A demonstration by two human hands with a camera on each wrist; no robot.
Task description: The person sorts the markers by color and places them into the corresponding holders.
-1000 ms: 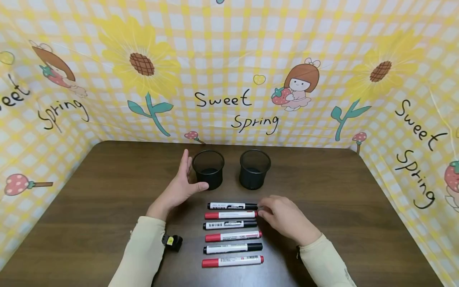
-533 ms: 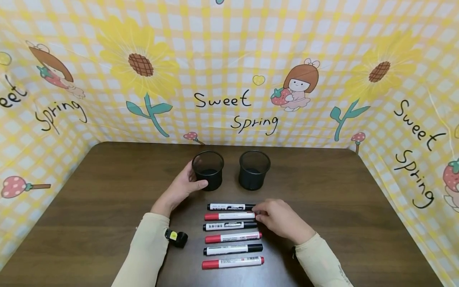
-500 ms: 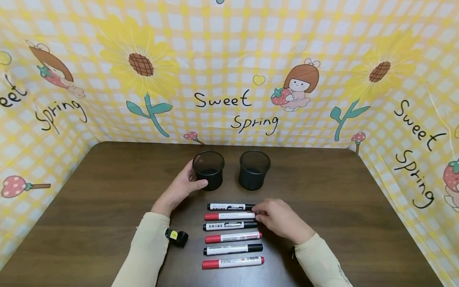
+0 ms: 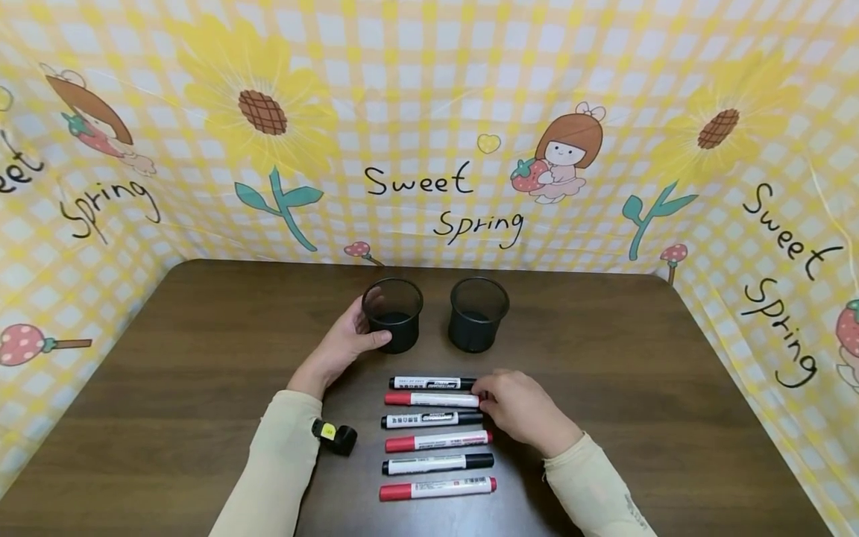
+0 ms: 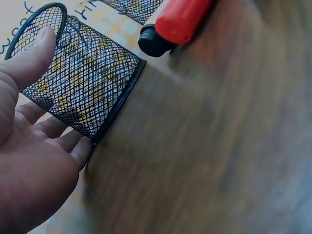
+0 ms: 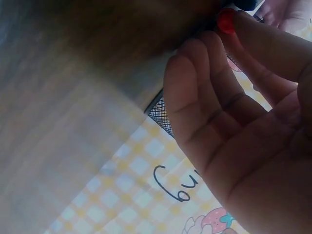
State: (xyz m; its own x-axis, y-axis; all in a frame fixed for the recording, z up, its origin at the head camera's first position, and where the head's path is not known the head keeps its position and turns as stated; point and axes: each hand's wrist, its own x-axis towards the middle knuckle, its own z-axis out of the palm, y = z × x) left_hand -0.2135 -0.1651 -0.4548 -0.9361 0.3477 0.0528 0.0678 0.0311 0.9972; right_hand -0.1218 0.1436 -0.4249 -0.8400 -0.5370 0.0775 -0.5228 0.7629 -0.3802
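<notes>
My left hand [image 4: 338,344] grips a black mesh pen cup [image 4: 396,335], thumb on its front and fingers round its far left side. In the left wrist view the cup [image 5: 87,78] stands between thumb and fingers. My right hand [image 4: 523,406] is at the right ends of the two farthest whiteboard markers. Its thumb and fingertips pinch the red end of the red-capped marker [image 4: 436,400]. The index fingertip lies by the end of the farthest black-capped marker [image 4: 429,383]. In the right wrist view the red tip [image 6: 225,21] shows at the thumb; the marker's body is hidden.
A second mesh pen cup [image 4: 476,324] stands right of the gripped one. Several more markers, black [image 4: 429,420] and red [image 4: 436,441] by turns, lie in a row towards the person. A checked cloth [image 4: 416,112] walls the brown table [image 4: 201,373] at back and sides.
My left hand has closed in round the left pen cup, its spread fingers now behind it. The right hand has moved slightly left onto the marker ends. The markers lie in the same row.
</notes>
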